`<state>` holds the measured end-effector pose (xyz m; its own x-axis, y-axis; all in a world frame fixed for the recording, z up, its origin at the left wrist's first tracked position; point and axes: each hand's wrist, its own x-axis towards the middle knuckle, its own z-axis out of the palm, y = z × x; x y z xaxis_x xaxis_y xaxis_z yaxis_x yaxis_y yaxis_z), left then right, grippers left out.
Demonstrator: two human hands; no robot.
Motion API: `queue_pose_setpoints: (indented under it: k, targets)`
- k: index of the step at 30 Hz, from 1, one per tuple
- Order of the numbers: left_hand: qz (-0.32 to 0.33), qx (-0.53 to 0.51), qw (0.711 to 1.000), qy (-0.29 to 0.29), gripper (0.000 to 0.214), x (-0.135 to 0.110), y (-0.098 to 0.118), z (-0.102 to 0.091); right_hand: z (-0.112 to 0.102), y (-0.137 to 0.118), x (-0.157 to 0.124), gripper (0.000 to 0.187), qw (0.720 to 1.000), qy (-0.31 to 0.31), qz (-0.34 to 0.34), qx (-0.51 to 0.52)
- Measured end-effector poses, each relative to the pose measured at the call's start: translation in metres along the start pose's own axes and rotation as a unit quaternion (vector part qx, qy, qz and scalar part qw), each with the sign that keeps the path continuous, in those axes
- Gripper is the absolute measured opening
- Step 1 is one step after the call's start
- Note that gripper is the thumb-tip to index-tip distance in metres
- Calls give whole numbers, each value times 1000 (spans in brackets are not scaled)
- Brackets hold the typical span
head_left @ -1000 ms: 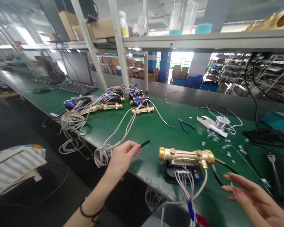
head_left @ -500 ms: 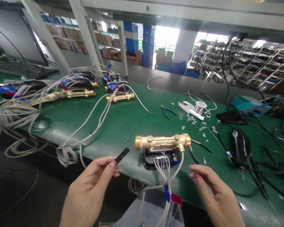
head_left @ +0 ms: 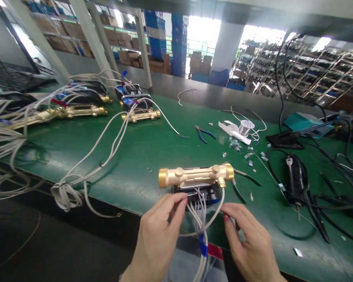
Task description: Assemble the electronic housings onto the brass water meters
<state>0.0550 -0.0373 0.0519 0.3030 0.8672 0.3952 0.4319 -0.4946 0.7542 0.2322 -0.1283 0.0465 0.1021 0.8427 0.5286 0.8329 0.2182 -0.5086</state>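
A brass pipe-bodied meter [head_left: 195, 176] lies across the green bench, and a black housing [head_left: 201, 192] sits under it. Grey wires [head_left: 198, 219] run from the housing down over the bench edge, bound with blue and red tags [head_left: 208, 248]. My left hand [head_left: 161, 229] is at the housing's near edge with its fingertips pinched together. A small black strip seen earlier is hidden, apparently inside that pinch. My right hand [head_left: 245, 239] rests beside the wires, fingers apart and holding nothing.
Several wired brass meters [head_left: 141, 115] stand at the far left, with a looped cable bundle [head_left: 66, 196] at the bench edge. Blue-handled pliers [head_left: 204, 132], a solder spool [head_left: 246, 127], small metal pieces and a black corded tool [head_left: 295, 184] lie to the right.
Both hands have come in to the black housing, and the black strip no longer shows. The view has shifted slightly, with the brass meter lower and closer to my hands.
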Motion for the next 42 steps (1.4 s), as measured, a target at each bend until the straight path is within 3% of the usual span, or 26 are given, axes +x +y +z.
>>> queue_pose_setpoints:
  k: [5,11,17,24,31,37,42]
  targets:
    - [72,17,997,15,14,2,-2,10,10,4,4,33,995,-8,-48,-82]
    - [85,34,996,3,15,4,0,11,21,4,8,41,979,-61,-110,-159]
    - [95,62,994,-6,19,6,2,13,25,0,11,42,971,-100,-106,-190]
    - [142,141,979,30,24,-7,-8,13,27,-1,6,45,971,-103,-96,-193]
    - [163,262,950,-43,40,-25,-16,7,26,0,6,50,972,-108,-105,-183]
    - [199,327,920,-87,44,-26,-19,6,26,-3,9,54,968,-108,-112,-197]
    - [187,298,927,-126,42,-23,-17,3,29,-3,6,61,965,-105,-117,-209]
